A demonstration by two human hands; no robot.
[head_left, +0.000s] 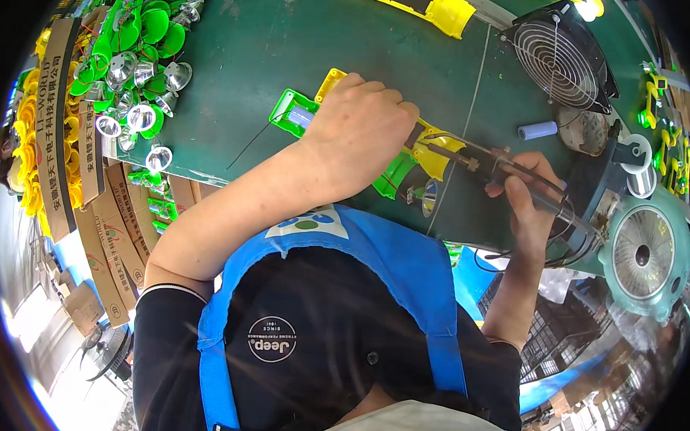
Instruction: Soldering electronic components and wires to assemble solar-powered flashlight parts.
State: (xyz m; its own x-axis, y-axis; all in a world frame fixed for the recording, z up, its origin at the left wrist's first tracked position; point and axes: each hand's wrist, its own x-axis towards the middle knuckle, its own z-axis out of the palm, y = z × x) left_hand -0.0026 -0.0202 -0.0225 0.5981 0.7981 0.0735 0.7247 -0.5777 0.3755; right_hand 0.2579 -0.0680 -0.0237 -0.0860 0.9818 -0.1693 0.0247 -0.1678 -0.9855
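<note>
My left hand is closed over a yellow torch housing, back of the hand upward, its fingertips hidden beneath. Beside that wrist lies a green torch housing with a lilac cylindrical battery cell in it and a thin dark wire trailing off. My right hand grips a soldering iron with metal rods and a black cable. Its tip end reaches the yellow housing next to my left fingers. Just below are a green shell part and a round reflector.
Green torch shells with silver reflectors pile up at the left of the green table. A square fan, loose battery cell, wire spool and round green fan stand right. Another yellow housing lies at the back.
</note>
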